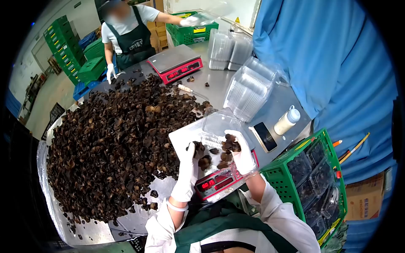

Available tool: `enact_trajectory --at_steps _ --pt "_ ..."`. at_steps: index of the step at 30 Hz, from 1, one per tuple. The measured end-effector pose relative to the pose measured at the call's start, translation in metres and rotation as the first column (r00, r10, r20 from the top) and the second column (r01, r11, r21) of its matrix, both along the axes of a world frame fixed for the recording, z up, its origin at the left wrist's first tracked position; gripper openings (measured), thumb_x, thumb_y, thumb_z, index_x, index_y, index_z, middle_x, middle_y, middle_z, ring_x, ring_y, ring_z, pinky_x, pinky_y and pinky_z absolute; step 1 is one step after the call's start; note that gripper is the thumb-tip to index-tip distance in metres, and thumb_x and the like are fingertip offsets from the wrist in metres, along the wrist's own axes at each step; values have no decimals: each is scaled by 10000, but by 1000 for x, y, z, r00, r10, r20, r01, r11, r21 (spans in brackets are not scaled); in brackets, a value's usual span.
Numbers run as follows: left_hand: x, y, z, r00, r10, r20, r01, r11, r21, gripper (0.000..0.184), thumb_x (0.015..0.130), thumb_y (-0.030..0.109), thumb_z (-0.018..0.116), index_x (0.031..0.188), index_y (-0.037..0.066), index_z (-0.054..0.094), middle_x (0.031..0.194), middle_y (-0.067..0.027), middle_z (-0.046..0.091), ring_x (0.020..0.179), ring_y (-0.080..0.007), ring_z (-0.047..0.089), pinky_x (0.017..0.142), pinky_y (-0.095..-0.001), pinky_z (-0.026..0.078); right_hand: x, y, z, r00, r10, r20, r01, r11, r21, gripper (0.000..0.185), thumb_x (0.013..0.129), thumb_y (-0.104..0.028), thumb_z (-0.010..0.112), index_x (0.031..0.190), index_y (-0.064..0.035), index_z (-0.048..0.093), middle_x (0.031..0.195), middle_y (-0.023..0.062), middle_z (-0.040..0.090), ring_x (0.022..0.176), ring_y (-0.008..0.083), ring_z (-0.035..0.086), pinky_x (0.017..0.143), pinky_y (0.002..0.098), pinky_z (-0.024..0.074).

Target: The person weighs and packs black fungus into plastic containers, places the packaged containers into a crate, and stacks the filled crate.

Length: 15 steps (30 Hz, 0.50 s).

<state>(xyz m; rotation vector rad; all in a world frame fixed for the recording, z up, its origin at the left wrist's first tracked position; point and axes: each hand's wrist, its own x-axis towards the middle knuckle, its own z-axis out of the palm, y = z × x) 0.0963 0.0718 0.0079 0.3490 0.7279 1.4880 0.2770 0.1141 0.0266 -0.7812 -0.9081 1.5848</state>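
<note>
My left hand (187,158), in a white glove, is closed on dark mushroom pieces (198,148) at the left side of a clear plastic box (219,123). Opposite it, my right hand (241,152), gloved too, grips more brown pieces (230,143). Between the hands, a few loose pieces (205,162) lie in the open box, which rests on a red scale (217,182) with lit red digits. A huge heap of dark mushrooms (114,147) spreads over the table to the left of my hands.
Stacked clear boxes (249,90), a phone (265,137) and a white bottle (287,120) are on the right. A green crate (280,185) holds filled boxes. Across the table, a co-worker (130,38) stands by a second scale (175,63). A white-handled tool (185,88) lies beyond the heap.
</note>
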Motion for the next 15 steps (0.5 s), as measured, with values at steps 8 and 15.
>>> enact_trajectory --at_steps 8,15 --pt "5 21 -19 997 -40 72 38 999 21 415 927 314 595 1203 15 511 1102 -111 605 1051 -214 568 935 -436 473 0 11 2 955 25 296 -83 979 184 198 956 -136 489 1053 4 590 1050 93 625 965 160 602 884 291 453" --pt "11 22 -10 860 -245 447 201 969 143 502 962 401 491 1249 -9 454 1179 -173 577 1075 -305 586 969 -471 464 -18 12 11 752 -87 653 -239 887 394 329 809 -49 681 1130 -45 613 976 21 574 769 84 546 704 243 476"
